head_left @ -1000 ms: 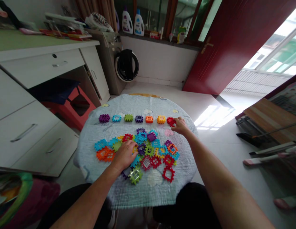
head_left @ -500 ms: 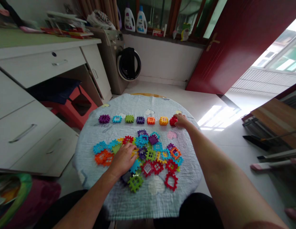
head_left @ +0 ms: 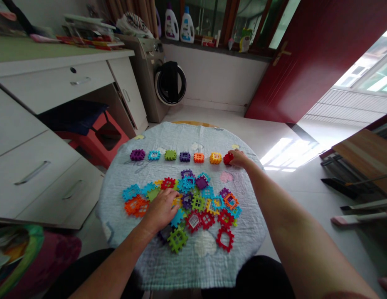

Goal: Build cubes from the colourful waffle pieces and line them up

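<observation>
The right hand [head_left: 238, 158] had its fingers clamped on a red notched block [head_left: 228, 158], at the right end of a row on the pale-blue tablecloth [head_left: 187, 272]; leftward from it sat a yellow block [head_left: 215, 158], an orange block [head_left: 198, 158], an indigo block [head_left: 185, 157], a green block [head_left: 170, 155], a light-blue block [head_left: 154, 155] and a purple block [head_left: 137, 155], all spaced apart; the left hand [head_left: 162, 207] lay over the loose pile of notched window pieces [head_left: 198, 203], fingertips by a yellow window piece [head_left: 177, 202]; whether they gripped anything I could not tell.
</observation>
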Action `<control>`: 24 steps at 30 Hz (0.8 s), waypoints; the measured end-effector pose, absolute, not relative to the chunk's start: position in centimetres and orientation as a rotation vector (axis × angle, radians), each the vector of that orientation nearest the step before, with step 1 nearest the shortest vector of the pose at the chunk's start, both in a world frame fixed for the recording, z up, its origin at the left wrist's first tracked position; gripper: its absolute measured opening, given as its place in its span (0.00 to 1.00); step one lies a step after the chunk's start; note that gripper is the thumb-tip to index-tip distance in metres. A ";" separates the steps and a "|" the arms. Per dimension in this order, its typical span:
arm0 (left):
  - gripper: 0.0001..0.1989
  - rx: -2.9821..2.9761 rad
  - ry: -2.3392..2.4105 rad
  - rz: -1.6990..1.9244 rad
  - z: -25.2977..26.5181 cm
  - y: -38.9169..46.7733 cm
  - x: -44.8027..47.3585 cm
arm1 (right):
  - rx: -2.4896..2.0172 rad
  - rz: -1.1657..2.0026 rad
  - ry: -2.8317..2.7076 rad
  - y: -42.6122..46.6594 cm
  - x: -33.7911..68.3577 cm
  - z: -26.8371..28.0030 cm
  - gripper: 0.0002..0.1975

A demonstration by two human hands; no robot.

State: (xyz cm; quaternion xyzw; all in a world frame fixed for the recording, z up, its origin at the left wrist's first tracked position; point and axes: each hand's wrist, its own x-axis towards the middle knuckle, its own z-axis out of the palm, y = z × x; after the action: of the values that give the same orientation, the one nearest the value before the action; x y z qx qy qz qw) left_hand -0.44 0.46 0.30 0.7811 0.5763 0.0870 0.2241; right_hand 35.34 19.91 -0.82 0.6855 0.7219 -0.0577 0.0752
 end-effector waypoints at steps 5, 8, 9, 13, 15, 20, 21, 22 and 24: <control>0.16 2.159 1.592 0.252 0.1 0.5 -0.5 | 2.049 -0.224 2.228 20.1 35.5 -1.1 0.26; 0.15 2.166 1.596 0.254 -0.1 0.5 -0.7 | 2.072 -0.228 2.230 19.8 35.3 -1.3 0.26; 0.15 2.171 1.594 0.256 -0.2 0.6 -0.7 | 2.087 -0.227 2.234 19.7 35.2 -1.3 0.28; 0.15 2.184 1.588 0.264 -0.1 0.6 -0.8 | 2.199 -0.219 2.260 18.4 35.0 -0.2 0.35; 0.14 2.188 1.587 0.267 0.2 0.6 -0.8 | 2.259 -0.217 2.297 17.1 34.8 0.7 0.34; 0.14 2.223 1.599 0.269 0.7 0.5 -0.9 | 2.358 -0.298 2.416 12.0 33.9 2.0 0.28; 0.15 2.230 1.602 0.263 0.8 0.4 -0.9 | 2.345 -0.337 2.453 10.8 33.5 2.1 0.26; 0.15 2.236 1.605 0.253 0.8 0.4 -0.9 | 2.317 -0.381 2.494 9.5 33.1 2.1 0.25; 0.15 2.245 1.618 0.226 0.7 0.2 -0.9 | 2.244 -0.489 2.544 6.9 32.0 2.3 0.23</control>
State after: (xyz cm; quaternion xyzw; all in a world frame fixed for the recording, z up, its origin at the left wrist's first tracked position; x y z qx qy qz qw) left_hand -0.92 0.24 0.72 0.7952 0.5731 0.0801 0.1814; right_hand 32.02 6.91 2.30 0.6481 0.7346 -0.1413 -0.1426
